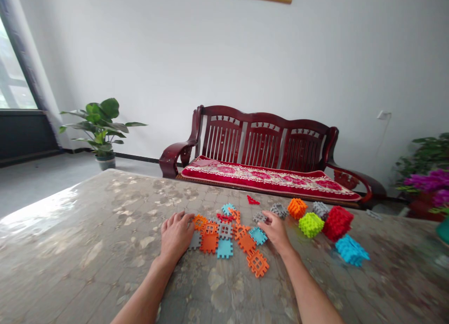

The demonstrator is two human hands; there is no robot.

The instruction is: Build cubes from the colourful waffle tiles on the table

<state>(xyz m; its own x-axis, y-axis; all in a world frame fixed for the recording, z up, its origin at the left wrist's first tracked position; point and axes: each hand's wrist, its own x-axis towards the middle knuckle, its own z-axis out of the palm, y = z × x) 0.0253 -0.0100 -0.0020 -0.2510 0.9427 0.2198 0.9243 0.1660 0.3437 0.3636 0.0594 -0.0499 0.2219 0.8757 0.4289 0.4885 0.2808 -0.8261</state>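
Interlocking plastic building tiles with notched edges lie in a loose cluster between my hands. My left hand (177,234) rests at the cluster's left side, fingers stretched out and lying down, beside an orange window tile (199,222) and a grey tile (195,240). At the right, my right hand (276,229) has its thumb and forefinger closed at the edge of a grey building tile (259,217). Just below that lies a blue tile (258,235). Nearer me are a solid orange tile (209,243), a light blue tile (225,248) and another orange window tile (257,263).
Right of my right hand stand bundled blocks: orange (297,208), lime green (311,224), red (337,223), blue (351,250). A red triangular piece (253,200) lies farther back on the patterned tablecloth (115,249). A wooden bench (263,139) stands beyond the table.
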